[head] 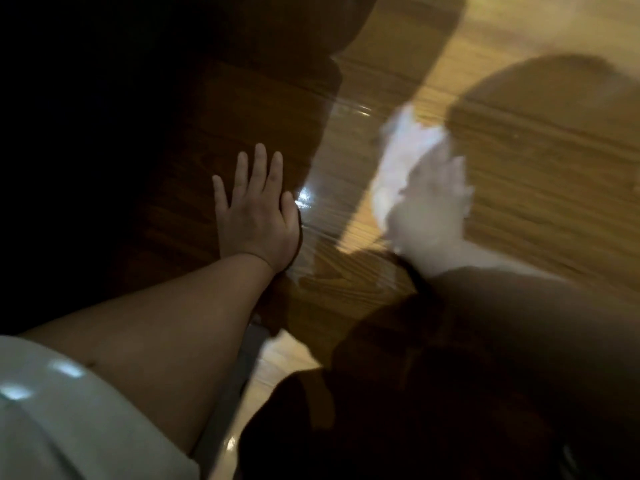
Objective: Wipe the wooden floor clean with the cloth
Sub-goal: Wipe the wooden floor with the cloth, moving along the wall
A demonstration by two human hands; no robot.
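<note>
L hand (254,213) flat on brown wooden plank floor (561,188), palm down, fingers straight, slightly spread, gripping nothing. R hand (429,209) heavily motion-blurred, lying over crumpled white cloth (405,150). Cloth on floor, poking out beyond R fingertips, well apart from L hand. R fingers curled or flat: can't tell thru blur. Just beside L thumb, on boards: shiny glint (304,197). Bottom left: pale grey-white sleeve (52,410). Deep shadow over left part of floor.
</note>
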